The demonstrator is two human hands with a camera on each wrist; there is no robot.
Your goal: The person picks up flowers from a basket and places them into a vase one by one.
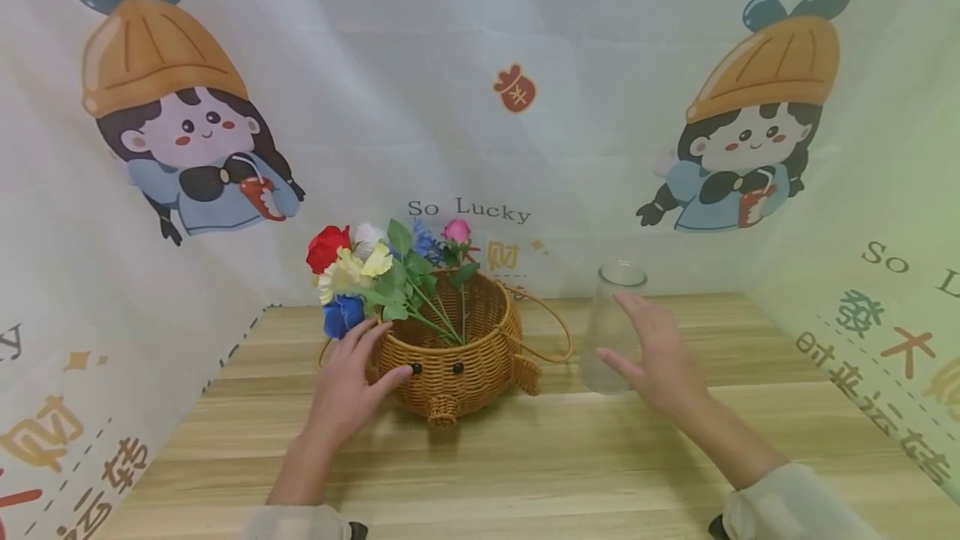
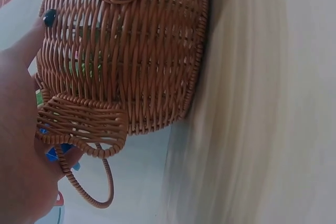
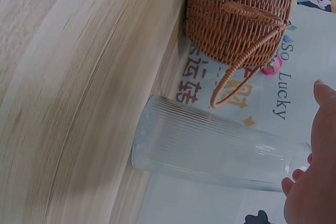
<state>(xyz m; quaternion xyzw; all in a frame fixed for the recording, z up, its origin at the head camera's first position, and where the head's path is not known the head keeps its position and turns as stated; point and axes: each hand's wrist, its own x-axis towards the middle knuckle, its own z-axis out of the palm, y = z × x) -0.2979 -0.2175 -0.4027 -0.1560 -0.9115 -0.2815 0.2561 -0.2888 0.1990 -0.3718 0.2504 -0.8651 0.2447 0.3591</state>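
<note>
A round brown wicker basket (image 1: pixel 457 373) with an animal face, black bead eyes and a snout stands on the wooden table. Artificial flowers (image 1: pixel 345 273) in red, white, yellow, blue and pink lean out of it, mostly leftward, on green stems. My left hand (image 1: pixel 352 382) holds the basket's left side, thumb by one eye and fingers up near the rim; its palm spans the wicker ear (image 2: pixel 84 121). To the right, a tall clear glass vase (image 1: pixel 611 340) with fine ribbing stands upright. Beside its upper part is my right hand (image 1: pixel 663 361), thumb and fingers spread apart.
A thin wicker handle (image 1: pixel 551 315) droops off the basket's right side, between basket and vase. The pale wood table (image 1: pixel 525 473) runs back to a printed white cloth (image 1: pixel 570 140) that hangs behind and along both sides.
</note>
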